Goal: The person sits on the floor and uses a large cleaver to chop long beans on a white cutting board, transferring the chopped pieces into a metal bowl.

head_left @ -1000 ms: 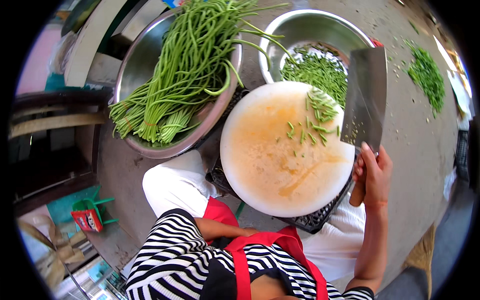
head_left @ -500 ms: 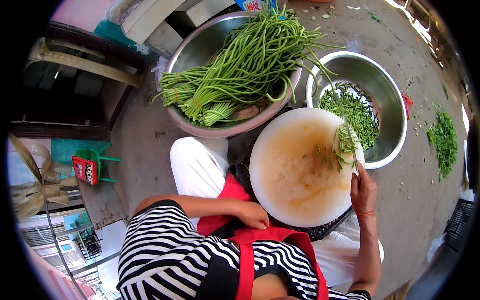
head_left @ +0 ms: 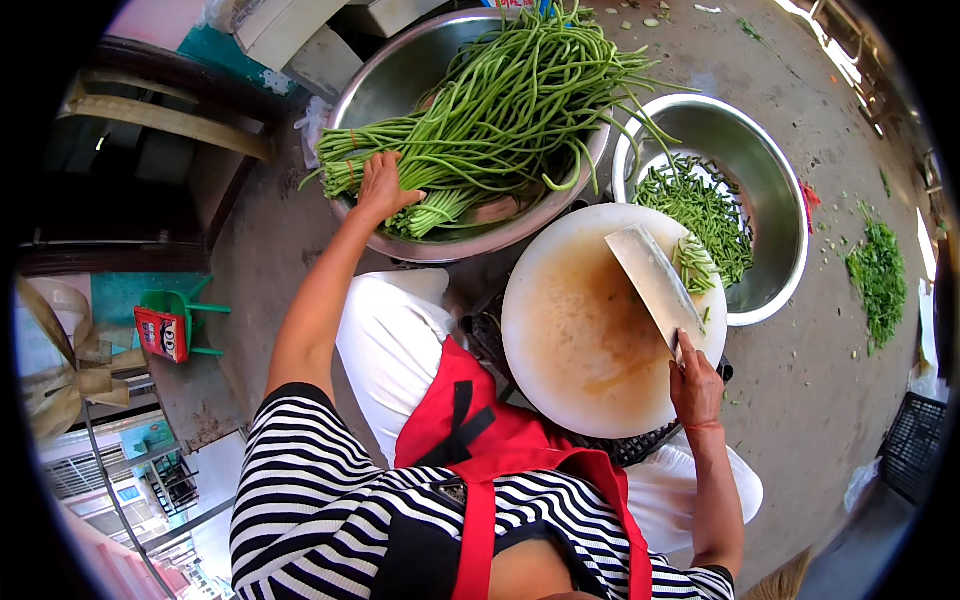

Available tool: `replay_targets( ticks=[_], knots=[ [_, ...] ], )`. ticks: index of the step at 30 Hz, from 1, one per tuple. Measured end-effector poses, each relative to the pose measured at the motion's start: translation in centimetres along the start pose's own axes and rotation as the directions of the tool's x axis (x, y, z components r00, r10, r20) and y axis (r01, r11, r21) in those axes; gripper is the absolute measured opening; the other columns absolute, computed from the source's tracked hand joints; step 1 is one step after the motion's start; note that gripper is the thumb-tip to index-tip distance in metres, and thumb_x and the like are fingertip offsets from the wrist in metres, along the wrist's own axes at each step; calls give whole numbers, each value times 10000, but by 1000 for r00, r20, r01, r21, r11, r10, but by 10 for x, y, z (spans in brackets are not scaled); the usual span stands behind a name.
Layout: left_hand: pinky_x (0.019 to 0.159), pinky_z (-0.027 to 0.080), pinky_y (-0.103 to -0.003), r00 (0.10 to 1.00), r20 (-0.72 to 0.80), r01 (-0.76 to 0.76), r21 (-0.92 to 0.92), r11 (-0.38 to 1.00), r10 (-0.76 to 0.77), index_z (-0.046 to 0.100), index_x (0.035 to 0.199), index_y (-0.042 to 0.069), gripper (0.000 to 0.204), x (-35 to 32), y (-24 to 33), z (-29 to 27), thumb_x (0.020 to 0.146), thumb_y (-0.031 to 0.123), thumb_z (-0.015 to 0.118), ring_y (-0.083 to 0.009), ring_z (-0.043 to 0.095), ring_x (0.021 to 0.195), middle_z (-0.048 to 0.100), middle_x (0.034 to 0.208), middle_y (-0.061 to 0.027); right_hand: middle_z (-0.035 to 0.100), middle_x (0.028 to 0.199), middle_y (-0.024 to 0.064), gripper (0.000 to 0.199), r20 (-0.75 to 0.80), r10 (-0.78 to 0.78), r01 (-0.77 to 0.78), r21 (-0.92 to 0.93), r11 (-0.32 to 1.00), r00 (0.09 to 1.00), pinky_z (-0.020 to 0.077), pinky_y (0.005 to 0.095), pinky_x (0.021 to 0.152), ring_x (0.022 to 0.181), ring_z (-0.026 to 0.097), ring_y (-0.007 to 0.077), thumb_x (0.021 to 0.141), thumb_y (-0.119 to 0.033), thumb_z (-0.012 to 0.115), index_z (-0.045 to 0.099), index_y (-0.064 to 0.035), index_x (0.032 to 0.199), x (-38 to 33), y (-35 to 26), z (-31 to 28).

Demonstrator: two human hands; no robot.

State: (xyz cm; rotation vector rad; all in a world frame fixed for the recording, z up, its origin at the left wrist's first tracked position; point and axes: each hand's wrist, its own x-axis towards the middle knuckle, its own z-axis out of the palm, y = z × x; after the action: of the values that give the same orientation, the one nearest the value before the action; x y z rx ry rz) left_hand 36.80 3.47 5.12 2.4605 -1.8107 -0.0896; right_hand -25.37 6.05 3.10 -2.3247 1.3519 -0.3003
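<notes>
My left hand (head_left: 383,188) reaches out and grips a bunch of long green beans (head_left: 500,110) lying in a large steel basin (head_left: 400,70). My right hand (head_left: 697,385) holds a cleaver (head_left: 655,282) by its handle, the blade lying flat over a round white cutting board (head_left: 590,330). A few cut bean pieces (head_left: 692,262) lie on the board's far edge. A second steel bowl (head_left: 770,160) to the right holds a basket of chopped beans (head_left: 700,205).
The board rests on a black crate (head_left: 640,445) in front of my knees. Green scraps (head_left: 880,275) lie on the concrete floor at right, with another black crate (head_left: 915,445) beyond. A small green stool (head_left: 185,325) with a red packet stands at left.
My left hand has moved from my lap out to the bean bunch in the basin. The cleaver has come back down over the board, and most cut pieces are off the board.
</notes>
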Motion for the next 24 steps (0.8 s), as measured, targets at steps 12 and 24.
replay_targets(
  ticks=[12, 24],
  knots=[
    [863, 491, -504, 996, -24, 84, 215, 973, -81, 508, 1120, -35, 664, -1, 6, 8, 617, 232, 849, -420, 594, 1002, 634, 1034, -245, 597, 900, 127, 775, 231, -12, 46, -144, 989, 973, 534, 427, 717, 822, 630, 324, 773, -23, 655, 399, -137, 1495, 6, 7, 19],
    [561, 560, -277, 844, 512, 536, -801, 268, -159, 660, 950, 14, 204, -60, 92, -162, 831, 162, 734, -143, 662, 637, 673, 800, -72, 647, 988, 139, 388, -76, -70, 88, 268, 959, 995, 531, 372, 845, 948, 654, 286, 908, -217, 703, 628, -20, 1234, 13, -50, -14]
  ],
)
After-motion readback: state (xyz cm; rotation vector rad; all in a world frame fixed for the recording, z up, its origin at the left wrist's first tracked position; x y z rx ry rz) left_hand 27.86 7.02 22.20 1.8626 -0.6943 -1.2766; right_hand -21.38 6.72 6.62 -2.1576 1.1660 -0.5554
